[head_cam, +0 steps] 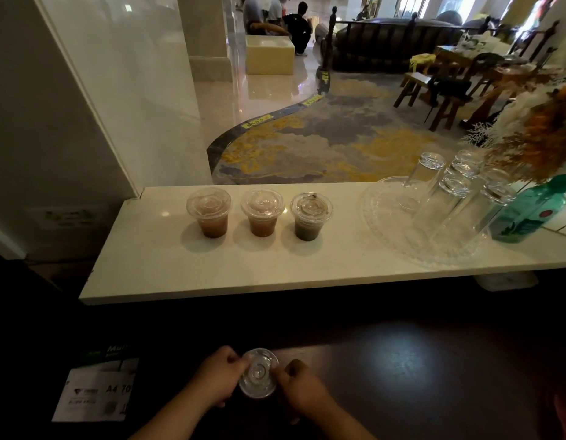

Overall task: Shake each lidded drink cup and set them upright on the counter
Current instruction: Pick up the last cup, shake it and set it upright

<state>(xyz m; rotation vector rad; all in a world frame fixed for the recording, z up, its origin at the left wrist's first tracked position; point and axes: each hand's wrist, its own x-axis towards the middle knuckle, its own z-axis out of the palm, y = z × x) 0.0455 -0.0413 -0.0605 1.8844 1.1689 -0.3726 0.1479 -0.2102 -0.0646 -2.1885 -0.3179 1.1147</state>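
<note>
white glossy wall panel (116, 90) on my left, polished cream marble floor (269, 90) ahead of me, grey-and-yellow patterned carpet (339, 138), dark wooden stools (416, 80) right, cream cube seat (269, 54)

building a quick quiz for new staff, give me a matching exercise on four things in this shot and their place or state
Things
1. near cup
2. rightmost counter cup
3. drinking glasses
4. teal bottle

States
a. upside down on the clear tray
b. just right of that tray
c. pinched by left hand and right hand
d. holds the darkest drink

Pairs: 1-c, 2-d, 3-a, 4-b
</note>
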